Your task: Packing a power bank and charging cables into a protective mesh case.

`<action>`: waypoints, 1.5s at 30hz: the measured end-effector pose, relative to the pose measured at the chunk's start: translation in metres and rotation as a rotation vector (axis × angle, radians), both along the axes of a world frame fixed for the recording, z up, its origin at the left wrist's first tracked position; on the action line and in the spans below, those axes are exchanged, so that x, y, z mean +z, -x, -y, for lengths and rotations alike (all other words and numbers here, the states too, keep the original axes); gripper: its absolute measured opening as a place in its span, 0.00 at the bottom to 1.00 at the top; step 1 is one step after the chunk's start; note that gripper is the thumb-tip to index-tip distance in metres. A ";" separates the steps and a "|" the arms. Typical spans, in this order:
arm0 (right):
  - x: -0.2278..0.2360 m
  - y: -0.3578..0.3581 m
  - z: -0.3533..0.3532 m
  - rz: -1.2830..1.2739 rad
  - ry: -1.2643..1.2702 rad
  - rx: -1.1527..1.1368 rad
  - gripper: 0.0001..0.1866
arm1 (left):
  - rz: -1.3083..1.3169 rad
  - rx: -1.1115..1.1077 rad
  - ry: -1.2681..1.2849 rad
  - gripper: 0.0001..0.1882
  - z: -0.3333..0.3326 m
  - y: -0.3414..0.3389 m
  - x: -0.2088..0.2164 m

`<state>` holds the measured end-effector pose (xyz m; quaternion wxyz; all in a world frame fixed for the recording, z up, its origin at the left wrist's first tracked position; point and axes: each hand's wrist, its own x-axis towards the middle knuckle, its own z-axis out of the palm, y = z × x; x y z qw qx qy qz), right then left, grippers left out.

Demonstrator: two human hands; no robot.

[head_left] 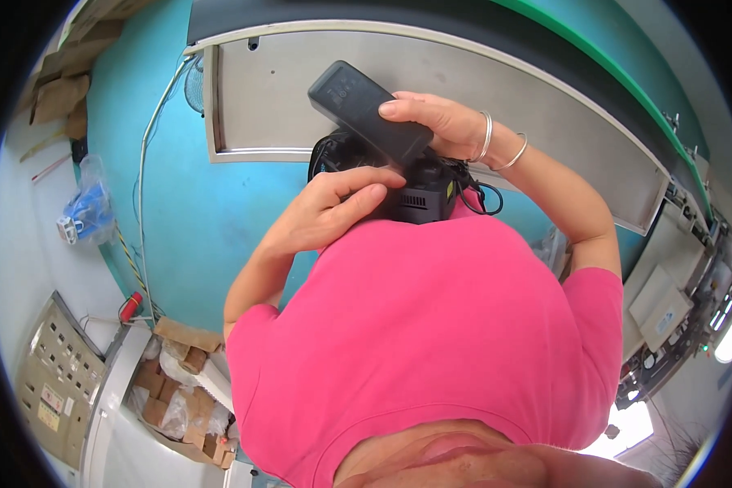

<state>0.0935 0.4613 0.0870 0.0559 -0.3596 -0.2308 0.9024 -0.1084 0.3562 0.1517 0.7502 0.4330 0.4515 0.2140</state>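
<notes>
Hands meet mid-frame: right hand clasps the slab flat on the black box, left hand fingers curled, steadying the box against the pink shirt.

The teal floor carries a grey metal surface at the far side, its raised rim bending toward the right. At the left, a clear plastic bag with blue contents lies on the floor beside a white cable. Near the lower left stands a box of cardboard scraps and plastic wrapping, with a red-capped item just beside it.
</notes>
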 end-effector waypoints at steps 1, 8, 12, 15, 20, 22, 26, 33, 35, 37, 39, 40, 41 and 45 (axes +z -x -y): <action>-0.005 -0.001 0.001 0.001 -0.001 0.007 0.22 | 0.008 0.032 -0.018 0.17 0.003 -0.001 -0.001; -0.016 -0.007 0.002 0.302 -0.681 0.064 0.24 | 0.016 0.091 -0.099 0.16 0.009 0.001 -0.012; -0.019 -0.016 0.020 0.436 -1.335 0.122 0.27 | -0.099 0.227 0.014 0.12 0.009 -0.004 -0.015; -0.011 -0.019 0.025 0.433 -1.360 0.103 0.27 | -0.171 0.388 -0.004 0.09 0.015 -0.008 -0.036; -0.008 -0.016 0.027 0.465 -1.330 0.063 0.27 | -0.816 0.004 -0.387 0.18 0.002 -0.006 -0.046; -0.008 -0.013 0.028 0.461 -1.291 0.071 0.28 | -0.881 -0.065 -0.383 0.20 -0.003 -0.010 -0.049; -0.011 -0.012 0.028 0.466 -1.280 0.064 0.27 | -0.949 -0.138 -0.398 0.19 -0.001 -0.014 -0.063; -0.014 -0.013 0.029 0.474 -1.290 0.056 0.27 | -1.125 -0.571 -0.361 0.25 -0.027 -0.024 -0.057; -0.015 -0.013 0.028 0.480 -1.291 0.052 0.28 | -1.169 -0.578 -0.362 0.25 -0.026 -0.025 -0.061; -0.013 -0.012 0.029 0.480 -1.271 0.041 0.27 | -1.208 -0.592 -0.365 0.26 -0.027 -0.025 -0.062; -0.015 -0.014 0.027 0.491 -1.270 0.044 0.27 | -1.183 -0.601 -0.344 0.22 -0.032 -0.023 -0.063; -0.016 -0.015 0.027 0.501 -1.271 0.049 0.27 | -1.183 -0.604 -0.345 0.22 -0.031 -0.021 -0.065; -0.014 -0.015 0.028 0.502 -1.270 0.045 0.27 | -1.105 -0.585 -0.396 0.21 -0.029 -0.018 -0.069; -0.012 -0.013 0.028 0.489 -1.275 0.058 0.27 | -0.910 -0.498 -0.708 0.16 -0.017 -0.015 -0.081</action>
